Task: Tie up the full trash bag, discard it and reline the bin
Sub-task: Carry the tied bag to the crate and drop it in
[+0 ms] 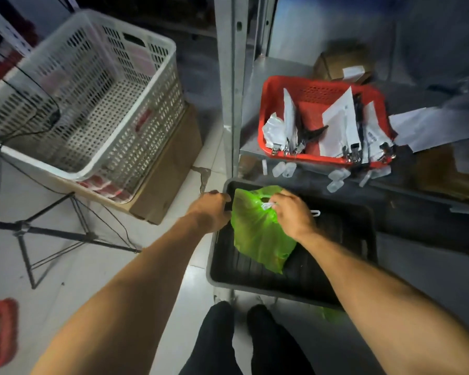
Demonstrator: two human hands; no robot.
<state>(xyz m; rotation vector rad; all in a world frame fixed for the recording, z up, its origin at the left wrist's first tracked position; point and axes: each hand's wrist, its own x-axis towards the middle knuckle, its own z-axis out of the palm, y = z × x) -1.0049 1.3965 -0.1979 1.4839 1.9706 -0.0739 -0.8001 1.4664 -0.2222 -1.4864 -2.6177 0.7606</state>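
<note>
One green bag (257,234) hangs over the open black bin (303,282), its lower end dipping inside. The right hand (291,212) pinches the bag's top beside a handle hole. The left hand (213,209) grips the bin's far left rim corner. Behind the bin, a red basket (320,89) of papers and clips sits on a metal shelf (255,77). To the left, a white basket (92,85) rests on a cardboard box (168,169).

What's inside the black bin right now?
Inside the black bin, a green plastic bag held at its top by the right hand; ribbed dark walls show around it. The bin floor beneath the bag is hidden.
</note>
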